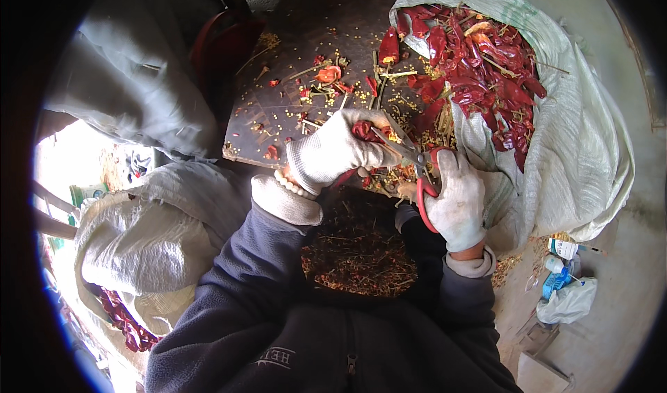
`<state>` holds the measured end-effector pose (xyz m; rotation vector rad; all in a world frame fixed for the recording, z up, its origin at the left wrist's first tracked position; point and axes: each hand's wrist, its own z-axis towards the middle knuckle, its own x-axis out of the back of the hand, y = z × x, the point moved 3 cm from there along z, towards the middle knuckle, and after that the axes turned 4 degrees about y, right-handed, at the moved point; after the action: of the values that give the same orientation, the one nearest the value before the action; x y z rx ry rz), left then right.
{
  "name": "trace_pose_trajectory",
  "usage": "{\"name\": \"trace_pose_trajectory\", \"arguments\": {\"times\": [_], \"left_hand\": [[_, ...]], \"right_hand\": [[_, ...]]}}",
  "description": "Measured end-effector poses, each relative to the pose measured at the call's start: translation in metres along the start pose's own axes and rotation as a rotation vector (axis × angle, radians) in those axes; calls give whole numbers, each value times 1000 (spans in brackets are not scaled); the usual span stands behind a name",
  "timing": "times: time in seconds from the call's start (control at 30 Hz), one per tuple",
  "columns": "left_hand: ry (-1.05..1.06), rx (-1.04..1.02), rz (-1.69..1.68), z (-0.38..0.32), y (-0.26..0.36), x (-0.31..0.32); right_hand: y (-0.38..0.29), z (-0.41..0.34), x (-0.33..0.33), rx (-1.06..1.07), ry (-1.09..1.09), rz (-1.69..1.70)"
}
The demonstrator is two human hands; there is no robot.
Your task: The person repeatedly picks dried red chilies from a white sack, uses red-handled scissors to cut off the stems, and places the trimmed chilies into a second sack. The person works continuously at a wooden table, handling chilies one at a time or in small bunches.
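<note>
White knit gloves cover both of my hands. In my left hand (350,142) is a dark red dried chili pepper (365,130), partly hidden by the fingers. My right hand (458,197) grips red-handled scissors (426,205), whose parted blades point up and left against the pepper. Both hands are over the near edge of a dark wooden table (245,132) strewn with yellow seeds, stems and pepper scraps. Just right of the scissors, a white woven sack (568,148) lies open with many dried red chilies (484,75) spilling toward the table.
Another woven sack (151,247) with red chilies stands at left, below a large grey-white sack (140,86). Stems and scraps litter the floor (359,257) between my legs. A white plastic bag (568,299) and small packages lie at right. One whole chili (389,46) rests near the sack's mouth.
</note>
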<state>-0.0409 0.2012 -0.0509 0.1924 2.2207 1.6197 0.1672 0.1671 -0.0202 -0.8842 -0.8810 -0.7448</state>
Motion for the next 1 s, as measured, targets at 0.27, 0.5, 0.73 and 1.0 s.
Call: {"name": "trace_pose_trajectory", "arguments": {"times": [0.27,0.5,0.73,1.0], "left_hand": [[-75,-246,56,7,-1,-11],[219,-398,-74,-2,17,7],[508,-655,-746,-17,24,81],[534,-755,-1180,-29,25,116]], "right_hand": [[4,-6,-7,-198,-60,24],[20,-1,-20,-367,-71,-160],[-29,26,-53,-108,-79,-43],[-85,74,-114,104,-138,-2]]}}
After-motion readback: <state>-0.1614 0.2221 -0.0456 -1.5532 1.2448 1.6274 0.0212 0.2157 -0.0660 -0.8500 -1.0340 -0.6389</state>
